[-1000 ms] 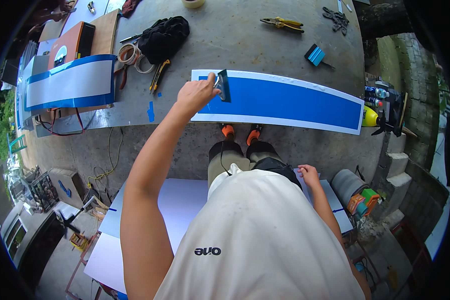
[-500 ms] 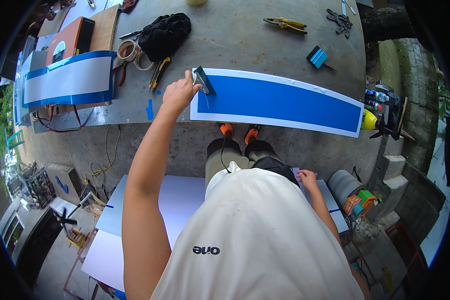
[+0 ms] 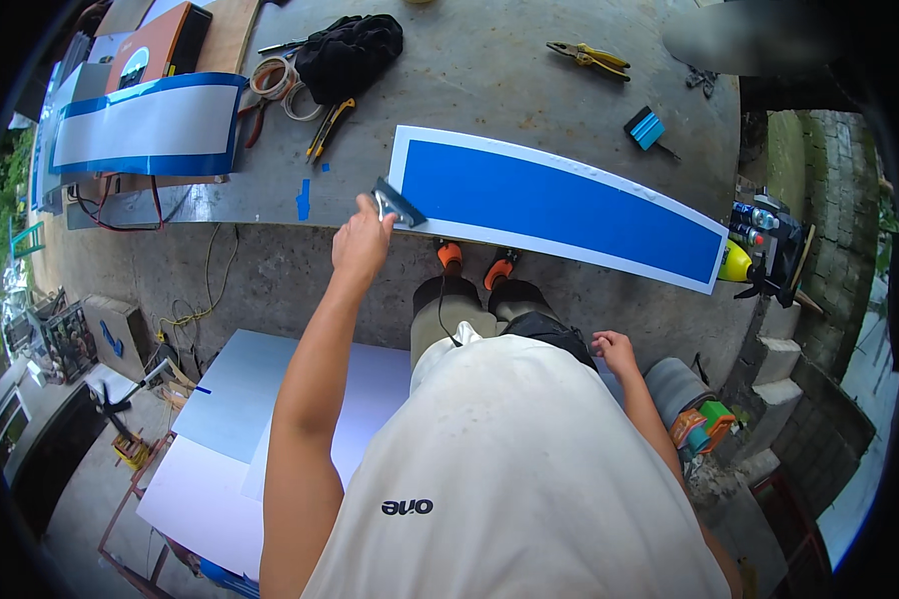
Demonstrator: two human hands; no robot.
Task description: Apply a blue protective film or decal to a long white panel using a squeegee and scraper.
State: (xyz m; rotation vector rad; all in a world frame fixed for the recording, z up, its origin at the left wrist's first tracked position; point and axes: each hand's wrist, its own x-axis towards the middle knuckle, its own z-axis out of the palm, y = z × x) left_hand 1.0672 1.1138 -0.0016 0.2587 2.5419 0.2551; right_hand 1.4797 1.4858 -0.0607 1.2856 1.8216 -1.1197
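Note:
A long blue panel with a white border (image 3: 559,210) lies along the near edge of the metal table. At its near left corner, my left hand (image 3: 360,243) is closed around the handle of a dark-bladed squeegee (image 3: 400,203). The blade touches or hovers just over the white border there; I cannot tell which. My right hand (image 3: 614,351) hangs by my right side, away from the table, with its fingers loosely bent and nothing visible in them.
On the metal table (image 3: 499,70) lie a black cloth (image 3: 350,60), tape rolls (image 3: 273,78), a utility knife (image 3: 331,130), yellow-handled pliers (image 3: 589,60) and a small blue squeegee (image 3: 646,128). A white sheet with blue edges (image 3: 145,125) rests at left. Pale boards (image 3: 235,389) lie behind me.
My left hand has drawn the squeegee from the panel's upper left part toward me, to its near left corner. The view has shifted slightly. My right hand stays by my side.

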